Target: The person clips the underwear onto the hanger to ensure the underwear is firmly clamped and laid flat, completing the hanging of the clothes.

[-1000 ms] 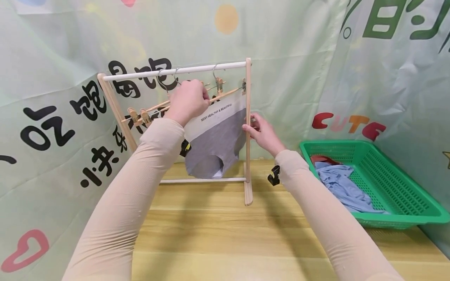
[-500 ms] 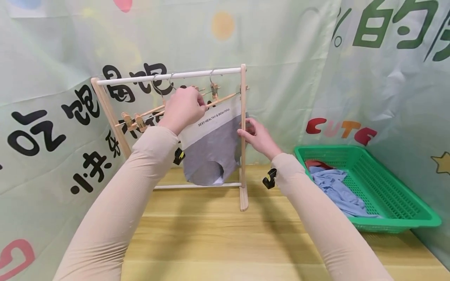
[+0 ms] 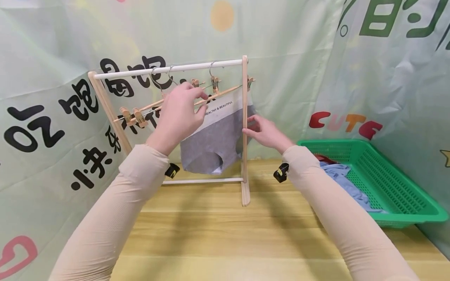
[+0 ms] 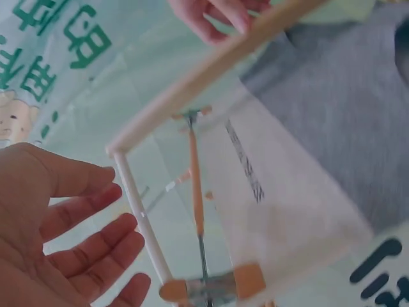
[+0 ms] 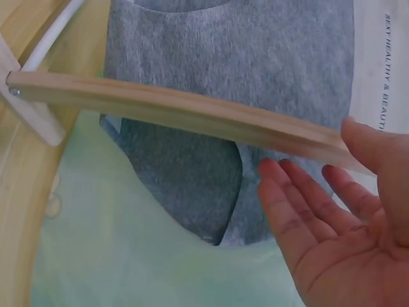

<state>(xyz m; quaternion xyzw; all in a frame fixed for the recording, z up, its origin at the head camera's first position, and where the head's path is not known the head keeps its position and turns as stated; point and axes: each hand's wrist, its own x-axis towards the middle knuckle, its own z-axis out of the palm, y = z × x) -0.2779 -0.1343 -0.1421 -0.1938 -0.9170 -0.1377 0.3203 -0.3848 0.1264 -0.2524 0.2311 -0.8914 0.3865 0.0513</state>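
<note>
Grey briefs (image 3: 225, 136) with a white printed waistband hang from a clip hanger (image 3: 228, 91) on the small wooden rack (image 3: 245, 156). In the head view my left hand (image 3: 179, 113) is before the hanger's middle. The left wrist view shows its fingers loosely bent and apart, holding nothing, beside the rack's white top bar (image 4: 142, 220). My right hand (image 3: 265, 132) is at the right post, thumb in front and fingers behind. Seen from the right wrist, those fingers (image 5: 287, 211) are relaxed and spread, with the thumb by the post's edge; contact is hard to judge.
Other hangers with wooden clips (image 3: 133, 116) hang on the rack's left. To the right is a green basket (image 3: 404, 218) containing blue cloth (image 3: 346, 183) and something reddish-brown. A printed curtain (image 3: 281, 39) hangs behind the wooden table (image 3: 218, 234).
My left hand has let go of the hanger, its thumb and fingers spreading apart as it draws slightly back. The briefs now hang further right, partly past the post. My right hand stays by the post.
</note>
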